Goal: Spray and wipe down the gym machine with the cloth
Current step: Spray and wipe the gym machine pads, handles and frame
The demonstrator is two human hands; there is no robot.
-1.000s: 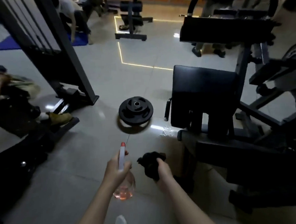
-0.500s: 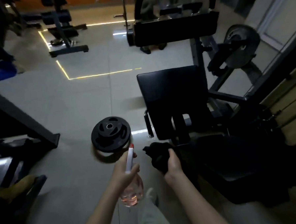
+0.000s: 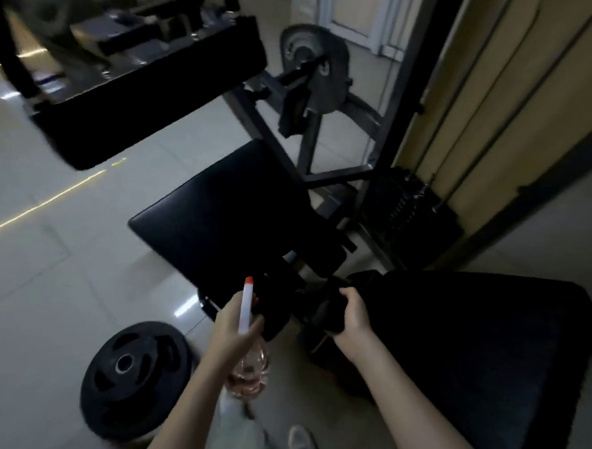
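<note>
My left hand grips a clear spray bottle holding a little pink liquid, its white neck and red tip pointing up toward the machine. My right hand is closed on a black cloth, held just in front of the machine's frame. The gym machine stands ahead with a black tilted pad in the middle, a long black pad above it and a wide black seat at lower right. Both hands hover near the gap between pad and seat.
A black weight plate lies flat on the tiled floor left of my left hand. A grey plate hangs on the machine's arm behind. The weight stack and cables run along the tan wall at right. My shoe shows at the bottom.
The view has swung right and closer to the machine. Both hands keep their grip; the weight plate now sits lower left, and the seat fills the lower right.
</note>
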